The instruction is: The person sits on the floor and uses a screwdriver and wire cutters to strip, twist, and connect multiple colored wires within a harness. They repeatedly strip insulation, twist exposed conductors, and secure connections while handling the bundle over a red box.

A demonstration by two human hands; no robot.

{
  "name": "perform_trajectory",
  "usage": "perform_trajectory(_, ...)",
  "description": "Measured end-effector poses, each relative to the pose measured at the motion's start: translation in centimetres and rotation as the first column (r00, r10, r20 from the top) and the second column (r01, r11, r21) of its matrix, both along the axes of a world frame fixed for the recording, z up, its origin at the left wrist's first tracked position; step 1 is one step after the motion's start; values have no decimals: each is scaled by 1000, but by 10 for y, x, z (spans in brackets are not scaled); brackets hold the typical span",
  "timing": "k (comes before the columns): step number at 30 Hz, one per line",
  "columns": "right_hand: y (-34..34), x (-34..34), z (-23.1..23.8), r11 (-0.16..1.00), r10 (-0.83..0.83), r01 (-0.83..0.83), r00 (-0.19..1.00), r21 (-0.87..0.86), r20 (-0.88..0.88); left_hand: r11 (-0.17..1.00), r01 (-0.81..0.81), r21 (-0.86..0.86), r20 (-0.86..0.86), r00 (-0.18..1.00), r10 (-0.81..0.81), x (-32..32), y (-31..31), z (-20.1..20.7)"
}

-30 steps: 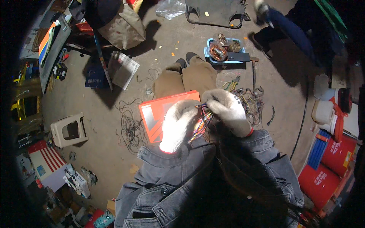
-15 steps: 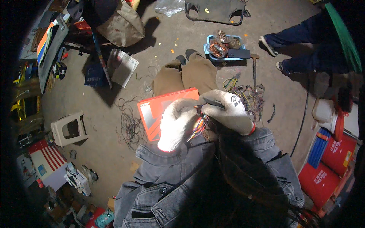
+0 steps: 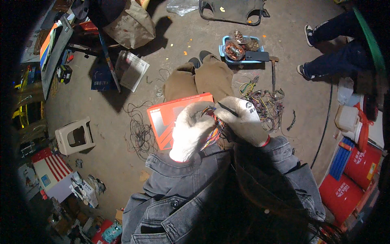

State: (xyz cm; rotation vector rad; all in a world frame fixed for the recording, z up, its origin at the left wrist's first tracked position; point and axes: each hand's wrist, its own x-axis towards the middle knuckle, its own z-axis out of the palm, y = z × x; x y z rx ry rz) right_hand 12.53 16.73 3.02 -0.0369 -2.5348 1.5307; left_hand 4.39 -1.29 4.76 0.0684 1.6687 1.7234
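Note:
Both my hands wear white knit gloves with red cuffs. A bundle of multicoloured wires [image 3: 215,132] is gripped in my left hand [image 3: 187,132], its loose ends hanging toward my jacket. Close beside it, my right hand [image 3: 248,123] pinches a thin, dark, pointed tool [image 3: 228,108], whose exact kind I cannot make out. The tool's tip is near the top of the bundle. Under my left hand an orange-red box [image 3: 159,118] lies across my lap.
Tangled dark wires [image 3: 140,132] lie left on the floor, coloured wire scraps [image 3: 266,105] right. Ahead, a blue tray [image 3: 222,51] holds filled clear containers, with a hammer [image 3: 274,73] beside it. A person's legs [image 3: 333,65] stand at right. A beige stool [image 3: 75,136] is left.
My right hand has drawn slightly away from my left, so more wires and the dark tool show between them. The other person's foot at the right has stepped farther right.

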Motion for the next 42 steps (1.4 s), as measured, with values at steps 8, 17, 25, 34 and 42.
perform_trajectory(8,-3,-3,13,999,33,-31,996,-23,81,996,-32,-85,14,999,33,1,-2,-4)
perform_trajectory(17,-2,-2,16,833,43,184,919,-522,393,996,-15,-89,-108,994,5,0,-3,-2)
perform_trajectory(25,-6,-3,21,873,-114,284,910,-397,399,997,4,-77,-69,998,-9,-1,-8,2)
perform_trajectory(34,1,5,13,999,16,-12,993,35,-117,993,-46,-113,-134,991,31,1,-7,1)
perform_trajectory(42,1,-2,33,976,4,23,993,218,-118,988,-52,-149,-151,988,30,2,-6,3)
